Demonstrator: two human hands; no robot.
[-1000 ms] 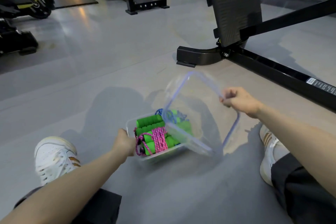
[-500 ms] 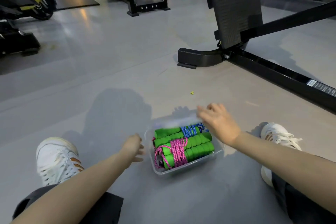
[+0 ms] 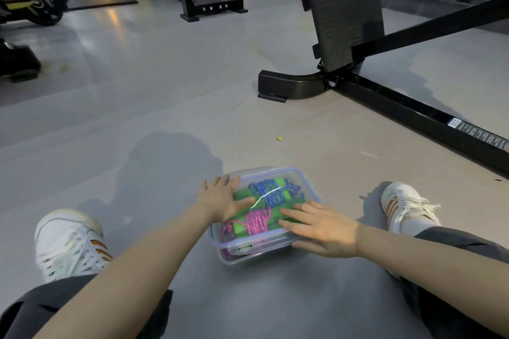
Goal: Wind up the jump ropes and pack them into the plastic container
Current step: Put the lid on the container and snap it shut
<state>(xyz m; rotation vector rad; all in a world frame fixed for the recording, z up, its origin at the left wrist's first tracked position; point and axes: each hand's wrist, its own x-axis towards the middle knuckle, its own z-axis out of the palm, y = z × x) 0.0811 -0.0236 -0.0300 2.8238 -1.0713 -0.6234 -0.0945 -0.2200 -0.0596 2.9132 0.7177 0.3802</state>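
Observation:
A clear plastic container (image 3: 242, 254) sits on the grey floor between my legs, with its blue-rimmed clear lid (image 3: 286, 173) lying on top. Through the lid I see two wound jump ropes with green handles: a blue rope (image 3: 268, 194) at the back and a pink rope (image 3: 257, 221) in front. My left hand (image 3: 224, 197) lies flat on the lid's left side, fingers spread. My right hand (image 3: 321, 227) lies flat on the lid's right side, fingers pointing left.
My white sneakers rest at the left (image 3: 68, 242) and right (image 3: 405, 205) of the container. A black gym machine frame (image 3: 385, 96) with a footplate stands at the right back. A small yellow scrap (image 3: 279, 138) lies on the floor. Yellow machines stand far back left.
One second ago my right hand held the lid tilted above the container. The lid now lies on the container, and both hands have moved onto it, palms down.

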